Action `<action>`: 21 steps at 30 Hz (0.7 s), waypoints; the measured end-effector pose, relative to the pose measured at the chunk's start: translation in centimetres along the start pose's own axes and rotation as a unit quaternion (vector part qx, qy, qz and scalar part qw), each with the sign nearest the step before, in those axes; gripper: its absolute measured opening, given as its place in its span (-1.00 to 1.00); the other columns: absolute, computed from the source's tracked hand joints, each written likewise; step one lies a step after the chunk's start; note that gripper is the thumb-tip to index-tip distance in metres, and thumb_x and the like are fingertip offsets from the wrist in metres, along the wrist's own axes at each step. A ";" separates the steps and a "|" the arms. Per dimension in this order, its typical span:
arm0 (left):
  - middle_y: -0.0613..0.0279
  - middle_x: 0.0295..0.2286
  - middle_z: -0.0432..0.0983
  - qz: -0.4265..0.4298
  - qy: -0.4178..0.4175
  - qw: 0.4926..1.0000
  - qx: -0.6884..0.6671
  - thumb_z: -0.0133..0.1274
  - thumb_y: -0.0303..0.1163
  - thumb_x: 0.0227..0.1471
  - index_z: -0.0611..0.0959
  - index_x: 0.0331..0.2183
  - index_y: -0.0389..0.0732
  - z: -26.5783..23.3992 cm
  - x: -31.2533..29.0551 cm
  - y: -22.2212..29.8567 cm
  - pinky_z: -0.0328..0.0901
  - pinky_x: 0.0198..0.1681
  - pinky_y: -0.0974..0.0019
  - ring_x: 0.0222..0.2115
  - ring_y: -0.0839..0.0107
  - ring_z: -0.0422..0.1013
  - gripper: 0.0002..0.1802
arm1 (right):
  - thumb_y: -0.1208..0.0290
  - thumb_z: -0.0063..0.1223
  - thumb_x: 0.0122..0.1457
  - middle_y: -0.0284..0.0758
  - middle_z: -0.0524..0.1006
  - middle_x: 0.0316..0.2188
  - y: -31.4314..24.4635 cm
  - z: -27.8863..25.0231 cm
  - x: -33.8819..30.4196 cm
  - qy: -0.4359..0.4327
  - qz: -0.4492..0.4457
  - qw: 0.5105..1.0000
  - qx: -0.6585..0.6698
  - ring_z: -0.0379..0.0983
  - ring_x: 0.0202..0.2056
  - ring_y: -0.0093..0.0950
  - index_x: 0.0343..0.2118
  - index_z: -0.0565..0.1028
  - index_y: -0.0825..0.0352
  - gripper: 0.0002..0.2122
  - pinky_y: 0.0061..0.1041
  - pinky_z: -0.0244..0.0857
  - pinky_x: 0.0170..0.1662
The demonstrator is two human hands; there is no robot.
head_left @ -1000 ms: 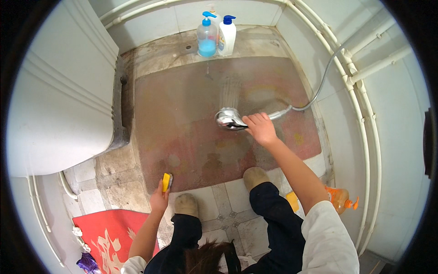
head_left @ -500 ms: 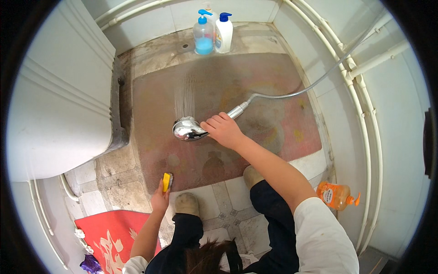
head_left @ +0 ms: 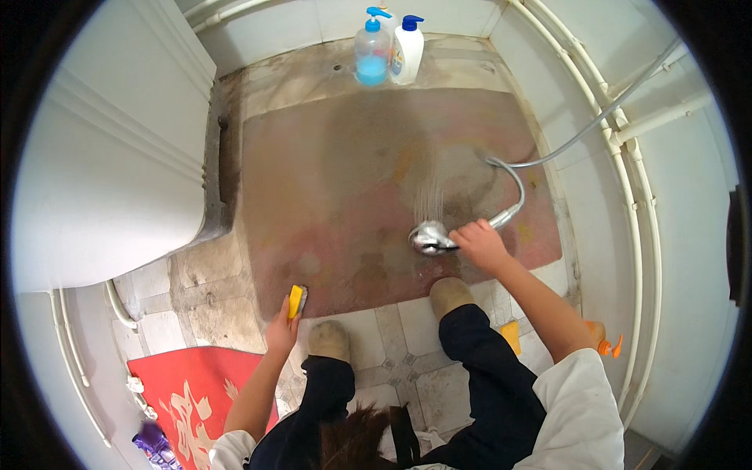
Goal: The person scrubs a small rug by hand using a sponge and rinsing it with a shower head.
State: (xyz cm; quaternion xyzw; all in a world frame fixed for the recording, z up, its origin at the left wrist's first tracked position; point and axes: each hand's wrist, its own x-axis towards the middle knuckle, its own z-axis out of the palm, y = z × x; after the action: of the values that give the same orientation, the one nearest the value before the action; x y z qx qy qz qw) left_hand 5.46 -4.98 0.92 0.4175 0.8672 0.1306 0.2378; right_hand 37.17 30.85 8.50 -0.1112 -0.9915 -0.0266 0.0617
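In my right hand (head_left: 480, 246) is a chrome shower head (head_left: 431, 238), its handle gripped in my closed fingers. Thin jets of water come from it onto a wet, dirty reddish-brown mat (head_left: 305, 188) that lies flat on the floor. The metal hose (head_left: 580, 143) loops from the handle over the mat's right side and up the right wall. My left hand (head_left: 280, 332) is closed around a small yellow scrub brush (head_left: 296, 301) with pale bristles, at the mat's near left corner.
Pump bottles, one with blue liquid (head_left: 372, 59) and one white (head_left: 406, 51), stand beyond the mat. A white cabinet-like appliance (head_left: 117, 172) bounds the left. Pipes (head_left: 619, 168) run along the right wall, near an orange pump bottle (head_left: 603, 341). A red mat (head_left: 207, 392) lies lower left.
My right hand has carried the shower head right and nearer to me, so the jets fall farther right on the mat. The hose now bends in a loop. My left hand still holds the brush.
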 end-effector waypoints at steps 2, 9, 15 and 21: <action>-0.02 -0.47 0.43 -0.004 -0.002 1.000 0.005 -0.04 -0.20 -0.08 0.17 0.04 0.00 -0.1 0.1 0.3 0.26 -0.47 0.15 -0.48 0.05 0.38 -0.38 | 0.43 -0.12 -0.13 -0.42 0.37 -0.49 -1.8 0.6 -0.3 -0.002 -0.028 0.999 0.023 0.29 -0.39 -0.49 -0.31 0.39 0.25 -0.75 -0.50 0.10 -0.26; -0.03 -0.47 0.43 -0.012 0.021 1.000 -0.005 -0.04 -0.20 -0.08 0.20 0.03 -0.02 0.5 -0.1 -0.2 0.26 -0.46 0.12 -0.47 0.04 0.38 -0.39 | 0.44 -0.14 -0.12 -0.41 0.35 -0.50 -7.9 2.2 6.4 0.058 -0.165 0.977 0.120 0.29 -0.39 -0.50 -0.31 0.37 0.27 -0.76 -0.52 0.10 -0.26; -0.07 -0.46 0.43 -0.036 -0.001 0.999 0.001 -0.03 -0.20 -0.08 0.21 0.03 -0.03 0.1 -0.1 0.6 0.26 -0.44 0.12 -0.46 0.01 0.38 -0.40 | 0.44 -0.13 -0.13 -0.42 0.34 -0.53 -8.4 1.7 11.6 0.127 -0.141 0.977 0.095 0.29 -0.40 -0.52 -0.34 0.37 0.26 -0.78 -0.54 0.10 -0.27; -0.08 -0.44 0.43 -0.032 -0.002 0.999 -0.002 -0.04 -0.20 -0.08 0.20 0.03 -0.03 -0.2 -0.2 0.9 0.26 -0.42 0.12 -0.44 0.02 0.38 -0.40 | 0.44 -0.11 -0.15 -0.43 0.35 -0.51 -4.7 0.9 11.1 0.129 -0.070 0.988 0.053 0.29 -0.40 -0.52 -0.33 0.37 0.25 -0.76 -0.53 0.10 -0.26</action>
State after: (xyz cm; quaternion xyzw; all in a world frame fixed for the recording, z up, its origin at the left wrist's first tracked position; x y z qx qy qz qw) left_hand 6.04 -4.54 1.57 0.3891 0.8795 0.1239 0.2445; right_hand 25.28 28.78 8.80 -0.0333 -0.9807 0.0073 0.1925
